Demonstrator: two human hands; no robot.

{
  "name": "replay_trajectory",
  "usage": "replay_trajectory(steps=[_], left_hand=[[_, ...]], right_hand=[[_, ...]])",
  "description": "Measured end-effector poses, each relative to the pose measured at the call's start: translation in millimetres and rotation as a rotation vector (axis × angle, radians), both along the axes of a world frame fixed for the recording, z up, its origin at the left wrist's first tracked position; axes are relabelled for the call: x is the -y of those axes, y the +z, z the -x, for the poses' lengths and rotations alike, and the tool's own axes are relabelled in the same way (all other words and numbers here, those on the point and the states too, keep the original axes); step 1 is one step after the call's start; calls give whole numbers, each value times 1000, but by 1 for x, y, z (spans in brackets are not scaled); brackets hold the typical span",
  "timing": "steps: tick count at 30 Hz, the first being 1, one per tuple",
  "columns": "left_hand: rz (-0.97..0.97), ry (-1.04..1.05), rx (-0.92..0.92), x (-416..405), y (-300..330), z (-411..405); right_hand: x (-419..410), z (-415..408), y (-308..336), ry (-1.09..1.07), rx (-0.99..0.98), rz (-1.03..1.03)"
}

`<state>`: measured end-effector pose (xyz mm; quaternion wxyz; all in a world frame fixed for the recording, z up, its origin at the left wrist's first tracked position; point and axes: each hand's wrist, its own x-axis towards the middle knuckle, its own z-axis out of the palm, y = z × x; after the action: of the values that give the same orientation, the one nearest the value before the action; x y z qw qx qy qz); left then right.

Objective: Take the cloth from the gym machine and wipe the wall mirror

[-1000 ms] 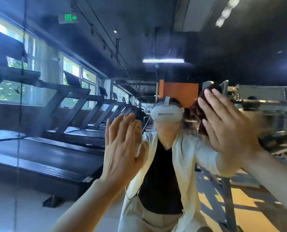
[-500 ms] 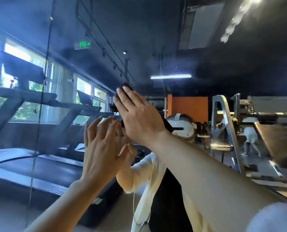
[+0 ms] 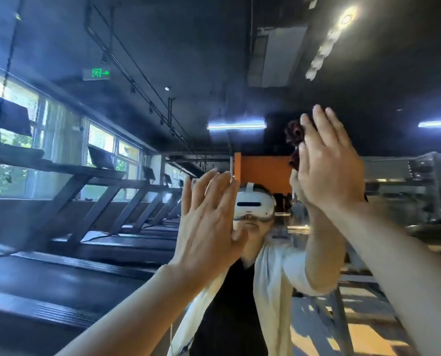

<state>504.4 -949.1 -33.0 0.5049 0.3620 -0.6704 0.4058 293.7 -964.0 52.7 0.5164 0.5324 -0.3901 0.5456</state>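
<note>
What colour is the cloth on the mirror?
Dark maroon cloth, plain as far as visible, seen in the head view.

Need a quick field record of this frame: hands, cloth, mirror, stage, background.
left hand: flat against the mirror, fingers straight, holding nothing
right hand: raised high, fingers straight, pressing the cloth to the glass
cloth: dark red, bunched, showing past the right hand's upper left edge
wall mirror: fills the view; reflects the person wearing a headset
stage: wiping under way, cloth already off the machine
background: treadmills in a row at left, green exit sign overhead
</note>
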Motion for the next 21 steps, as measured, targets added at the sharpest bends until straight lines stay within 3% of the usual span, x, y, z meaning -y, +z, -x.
replay_trajectory(steps=[7, 12, 14, 17, 21], left_hand=[[-73, -77, 49, -7, -22, 35], [-120, -75, 67, -11, -48, 36], [-127, -70, 68, -11, -58, 35], [-130, -41, -2, -12, -68, 34], [-119, -47, 7, -18, -86, 35]], right_hand=[[-16, 97, -55, -39, 345, 19], [-18, 56, -78, -62, 507, 3], [-12, 14, -85, -33, 321, -7], [-3, -33, -119, -47, -133, -106], [-14, 4, -163, -69, -548, -231]])
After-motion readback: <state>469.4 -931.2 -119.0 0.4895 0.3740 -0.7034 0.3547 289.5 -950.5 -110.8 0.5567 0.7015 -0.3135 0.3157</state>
